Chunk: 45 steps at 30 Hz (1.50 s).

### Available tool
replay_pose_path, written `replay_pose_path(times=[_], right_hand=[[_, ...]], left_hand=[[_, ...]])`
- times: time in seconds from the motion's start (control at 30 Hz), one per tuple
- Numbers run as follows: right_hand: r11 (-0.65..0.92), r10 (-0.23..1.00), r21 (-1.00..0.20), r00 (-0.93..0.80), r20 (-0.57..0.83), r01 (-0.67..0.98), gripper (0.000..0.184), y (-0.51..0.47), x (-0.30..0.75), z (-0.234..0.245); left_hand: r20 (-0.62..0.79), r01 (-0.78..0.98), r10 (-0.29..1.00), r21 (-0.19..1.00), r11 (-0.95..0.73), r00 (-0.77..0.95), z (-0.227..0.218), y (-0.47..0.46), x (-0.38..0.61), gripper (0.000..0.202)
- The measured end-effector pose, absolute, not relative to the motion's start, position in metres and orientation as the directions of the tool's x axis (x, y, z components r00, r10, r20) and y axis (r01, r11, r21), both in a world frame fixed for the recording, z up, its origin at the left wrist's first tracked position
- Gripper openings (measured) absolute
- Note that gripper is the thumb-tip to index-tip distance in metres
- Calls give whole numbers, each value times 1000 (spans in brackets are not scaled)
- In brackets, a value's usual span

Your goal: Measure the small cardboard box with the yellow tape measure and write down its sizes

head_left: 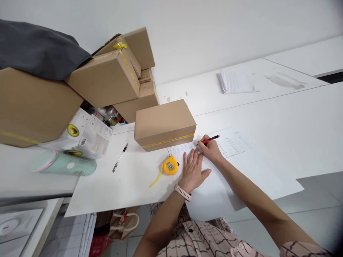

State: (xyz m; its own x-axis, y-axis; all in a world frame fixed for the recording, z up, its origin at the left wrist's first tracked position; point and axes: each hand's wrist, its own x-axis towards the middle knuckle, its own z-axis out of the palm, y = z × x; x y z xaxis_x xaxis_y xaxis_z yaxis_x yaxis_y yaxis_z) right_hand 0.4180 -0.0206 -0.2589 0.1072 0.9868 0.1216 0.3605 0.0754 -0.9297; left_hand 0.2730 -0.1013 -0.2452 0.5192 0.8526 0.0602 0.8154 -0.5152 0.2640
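Note:
My right hand (210,149) is closed round a red and black pen (211,139), its tip down near a printed sheet (234,145). Beside it my left hand (192,170) lies flat with spread fingers, pressing on the paper. Just beyond both hands stands a closed cardboard box (164,123) with a yellow tape strip along its side; it seems to rest on part of the printed paper. A yellow tape measure (170,165) lies left of my left hand, a short length of its blade or strap sticking out. The pen's tip is partly hidden by my fingers.
A clear pen with a black cap (120,157) lies further left. Stacked cartons (107,80), white avocado-printed boxes (92,137) and a mint-green bottle (65,163) crowd the left side. A stack of papers (237,82) lies at the back. The table's front edge is near my body.

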Motion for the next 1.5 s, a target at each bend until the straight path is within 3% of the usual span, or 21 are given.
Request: replay_pose_path(times=[0.97, 1.13, 1.23, 1.33, 1.43, 1.5], right_hand=[[60, 983, -916, 138, 125, 397, 24, -20, 419, -260], [110, 964, -902, 175, 198, 418, 25, -21, 419, -256], [253, 938, -795, 60, 340, 551, 21, -27, 428, -250], [395, 896, -529, -188, 401, 751, 22, -35, 446, -250], [409, 892, -305, -306, 333, 860, 28, -39, 460, -248], [393, 893, -279, -291, 344, 876, 30, -44, 461, -233]], left_hand=[[63, 814, 854, 273, -512, 516, -246, -102, 273, 69], [55, 811, 856, 294, -506, 514, -243, -101, 274, 69], [22, 802, 856, 338, -493, 517, -239, -102, 272, 65], [16, 746, 850, 470, -472, 527, -222, -107, 259, 54], [188, 612, 881, 656, -442, 435, -176, -113, 236, 28], [360, 504, 892, 736, -452, 273, -128, -118, 218, 13]])
